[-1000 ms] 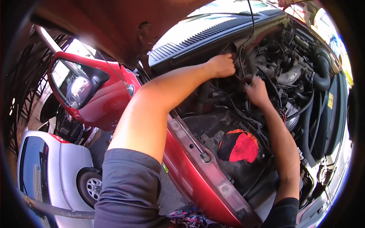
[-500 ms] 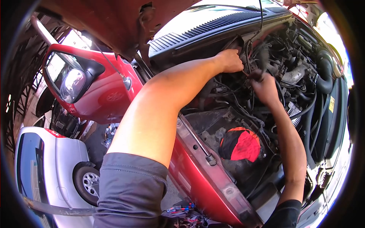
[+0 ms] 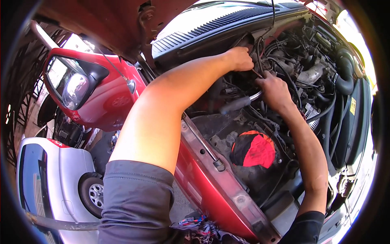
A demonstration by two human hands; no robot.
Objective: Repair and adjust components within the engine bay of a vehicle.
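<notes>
Both my hands reach deep into the engine bay of a red vehicle, near the firewall. My left hand (image 3: 241, 59) is closed, with its knuckles up, beside a dark rounded part; whatever its fingers grip is hidden. Close to its right, my right hand (image 3: 274, 90) is closed on a dark-handled metal tool (image 3: 237, 104). The tool's bright shank comes out by the hand, and its blurred handle points left and down. A thin rod (image 3: 256, 73) spans the small gap between the two hands.
A red and black cap (image 3: 255, 149) lies on the inner wing. Hoses, wires and a metal intake (image 3: 311, 75) crowd the right side. The raised hood (image 3: 95, 22) hangs overhead. Along the left runs the red fender (image 3: 203, 183), with a silver car (image 3: 67, 175) beyond.
The tool's handle has swung from above my right hand to its lower left. My right hand has turned and shifted slightly left. My left hand stays near the same part.
</notes>
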